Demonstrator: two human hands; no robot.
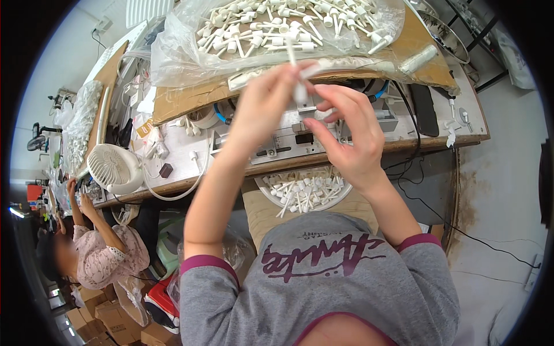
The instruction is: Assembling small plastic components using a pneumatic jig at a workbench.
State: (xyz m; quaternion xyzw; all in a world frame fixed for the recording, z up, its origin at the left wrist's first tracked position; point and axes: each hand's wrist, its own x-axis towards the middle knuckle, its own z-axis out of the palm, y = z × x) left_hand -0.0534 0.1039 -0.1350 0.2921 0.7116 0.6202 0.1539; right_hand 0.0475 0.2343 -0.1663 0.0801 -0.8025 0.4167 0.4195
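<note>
My left hand (pixel 265 98) is raised over the bench, its fingers pinched on a white plastic stick-shaped piece with a wider end (pixel 300 94); motion smears the piece. Just right of it, my right hand (pixel 355 130) has its thumb and fingers apart in a curved shape, with nothing visible between them. Its fingertips are close to the held piece, and whether they touch it I cannot tell. Beneath both hands sits a metal fixture (pixel 283 144) with a small block at its middle, partly hidden by the hands.
A heap of similar white pieces (pixel 277 26) lies on plastic film over cardboard (pixel 190 99). Below the bench edge, a round bowl (pixel 344 196) holds more. A white fan (pixel 114 167) stands left. Cables hang at right. Another person (pixel 104 254) works at far left.
</note>
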